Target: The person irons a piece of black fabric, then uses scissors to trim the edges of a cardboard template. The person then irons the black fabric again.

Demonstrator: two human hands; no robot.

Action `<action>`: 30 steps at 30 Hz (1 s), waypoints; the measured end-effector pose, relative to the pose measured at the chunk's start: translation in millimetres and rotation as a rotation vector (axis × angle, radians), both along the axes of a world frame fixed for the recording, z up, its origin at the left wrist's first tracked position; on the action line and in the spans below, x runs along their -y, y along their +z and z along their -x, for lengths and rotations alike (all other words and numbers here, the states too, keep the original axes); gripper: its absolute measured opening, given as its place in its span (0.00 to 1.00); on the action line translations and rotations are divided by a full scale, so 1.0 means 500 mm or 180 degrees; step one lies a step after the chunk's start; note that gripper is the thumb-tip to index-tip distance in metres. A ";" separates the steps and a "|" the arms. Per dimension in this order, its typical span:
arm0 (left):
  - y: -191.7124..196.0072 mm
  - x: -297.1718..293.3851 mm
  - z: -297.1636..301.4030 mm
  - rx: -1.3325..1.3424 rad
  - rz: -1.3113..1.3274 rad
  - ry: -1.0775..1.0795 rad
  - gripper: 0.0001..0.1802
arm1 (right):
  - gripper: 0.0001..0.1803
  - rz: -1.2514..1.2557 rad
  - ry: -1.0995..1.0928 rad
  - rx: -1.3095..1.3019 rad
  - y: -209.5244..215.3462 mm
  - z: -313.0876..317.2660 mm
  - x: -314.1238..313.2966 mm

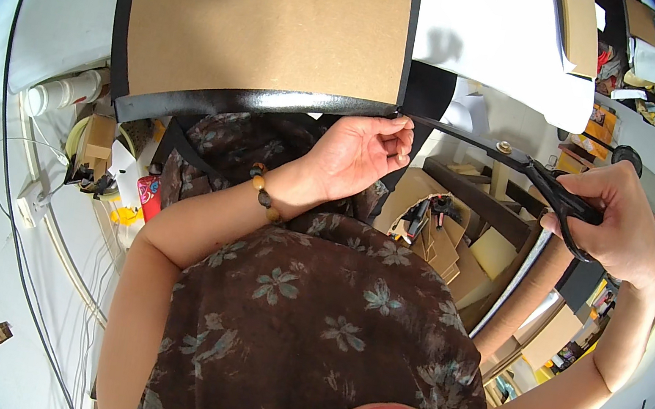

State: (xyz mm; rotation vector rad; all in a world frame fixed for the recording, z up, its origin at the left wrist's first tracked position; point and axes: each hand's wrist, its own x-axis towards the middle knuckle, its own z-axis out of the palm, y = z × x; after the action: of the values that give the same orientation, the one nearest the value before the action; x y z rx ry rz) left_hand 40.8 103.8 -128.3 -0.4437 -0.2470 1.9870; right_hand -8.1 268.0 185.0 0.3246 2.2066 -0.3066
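Observation:
A brown board point(272, 16) with black edging along its sides lies on the white table. Along its near edge runs a glossy black strip point(267, 99), which hangs a little over the side. At the board's near right corner, my left hand point(357, 151) pinches the end of this strip, fingers curled. My right hand point(620, 221) grips a pair of scissors point(546, 179) by the black handles, off to the right. Their blades point left, with the tips at that same corner, close by my left fingertips. How far the blades are apart is hard to see.
White material point(499, 43) covers the table to the right of the board. Below on the right are a wooden rack point(479, 196) with cardboard pieces and a long brown tube point(522, 300). A white roll point(67, 92) and a dark cable point(13, 52) are at left.

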 end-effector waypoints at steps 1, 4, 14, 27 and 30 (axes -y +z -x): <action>0.000 0.000 0.000 -0.0029 0.0005 0.0008 0.08 | 0.08 -0.0017 0.0011 0.0071 0.000 0.004 0.000; 0.000 0.001 0.001 -0.0034 0.0065 -0.0008 0.08 | 0.07 -0.0007 -0.0019 0.0110 0.001 0.010 0.002; -0.002 -0.001 0.002 -0.0014 0.0057 0.0003 0.07 | 0.07 0.0097 -0.0299 0.0175 0.000 0.021 0.002; -0.003 -0.001 0.003 -0.0056 0.0075 0.0045 0.08 | 0.09 0.0110 -0.0174 0.0471 -0.005 0.040 -0.018; 0.001 0.004 0.001 -0.0074 -0.0015 -0.0089 0.08 | 0.09 0.0125 -0.0352 0.0434 0.003 0.021 -0.009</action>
State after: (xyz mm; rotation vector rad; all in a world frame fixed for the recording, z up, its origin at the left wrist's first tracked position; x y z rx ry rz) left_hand 40.4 102.0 -127.9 -0.4186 -0.2295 1.9627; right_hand -18.5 272.7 186.7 0.4341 2.0503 -0.3766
